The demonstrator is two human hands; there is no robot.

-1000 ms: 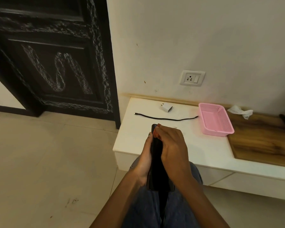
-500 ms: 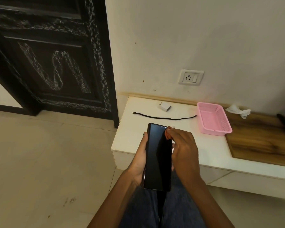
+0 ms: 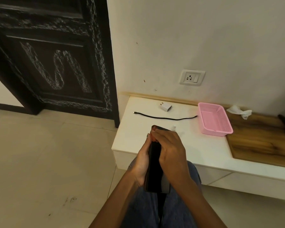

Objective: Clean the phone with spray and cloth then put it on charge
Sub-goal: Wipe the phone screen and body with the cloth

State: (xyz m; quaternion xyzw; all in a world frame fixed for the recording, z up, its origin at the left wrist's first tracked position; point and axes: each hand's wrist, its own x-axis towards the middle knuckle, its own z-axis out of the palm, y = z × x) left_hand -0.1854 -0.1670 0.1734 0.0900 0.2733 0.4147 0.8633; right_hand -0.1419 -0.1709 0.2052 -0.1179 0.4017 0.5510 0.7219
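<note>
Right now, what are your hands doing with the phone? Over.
Left hand holds phone. Right hand wipes it with cloth. Cable and plug wait on shelf. Nothing in the way.

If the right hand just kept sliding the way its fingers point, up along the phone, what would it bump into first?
Probably the small white spray bottle just past the phone top; beyond it, the black cable. The right hand may pass above both; depth is unclear.
</note>
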